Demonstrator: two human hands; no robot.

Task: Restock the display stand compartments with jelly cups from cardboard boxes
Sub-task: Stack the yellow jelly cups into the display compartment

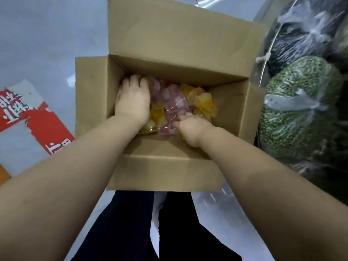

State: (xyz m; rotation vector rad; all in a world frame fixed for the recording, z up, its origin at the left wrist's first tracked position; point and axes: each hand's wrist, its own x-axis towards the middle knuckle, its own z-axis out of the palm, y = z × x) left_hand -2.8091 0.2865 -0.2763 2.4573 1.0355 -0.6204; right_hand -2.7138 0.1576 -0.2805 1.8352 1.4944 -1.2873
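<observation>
An open cardboard box [233,108] stands on the floor in front of my legs, all flaps folded out. At its bottom lie clear bags of jelly cups [175,102] in pink, orange and yellow. My left hand [132,102] reaches deep into the box's far left corner, palm down, its fingers curled down over the jelly cups there. My right hand [192,127] is at the near side of the pile and pinches the clear plastic wrap of a bag of pink cups. The display stand is out of view.
Plastic bags of green and dark goods [299,108] hang or stack close on the right behind a wire [271,46]. A torn red-and-white printed sheet [35,119] lies on the grey floor at the left. My dark-trousered legs [150,227] stand just behind the box.
</observation>
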